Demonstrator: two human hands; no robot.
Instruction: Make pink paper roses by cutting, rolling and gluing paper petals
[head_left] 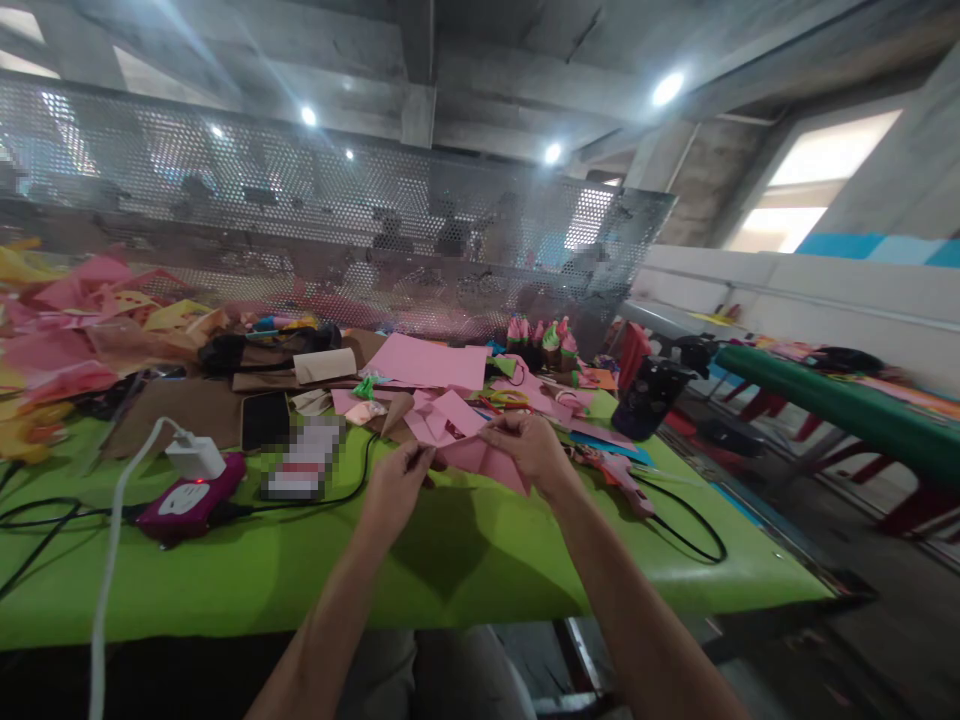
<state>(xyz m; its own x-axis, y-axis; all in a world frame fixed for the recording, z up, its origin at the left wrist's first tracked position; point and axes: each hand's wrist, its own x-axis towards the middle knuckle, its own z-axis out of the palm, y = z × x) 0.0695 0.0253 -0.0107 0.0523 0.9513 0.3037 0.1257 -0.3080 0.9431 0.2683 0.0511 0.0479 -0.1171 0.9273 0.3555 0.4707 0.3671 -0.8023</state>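
Above the near part of the green table, my left hand [399,485] and my right hand [531,450] pinch a folded piece of pink paper [487,462] between them. The left fingers close on its left end, while the right fingers grip its upper right edge. One pink corner hangs down below my right hand. Just behind lie more pink sheets [427,360] and loose scraps, with a small green piece [365,387] among them. To the right of my right hand rests a pink glue gun [626,480] with a black cord.
At left are a purple power strip [187,505] with a white charger [196,457], a dark phone [265,420] and a blurred-out screen [306,460]. Crumpled coloured paper [82,325] heaps at far left. A dark tumbler [651,395] stands right, near pink-green cone figures [555,340]. A perforated metal screen [360,240] rises behind.
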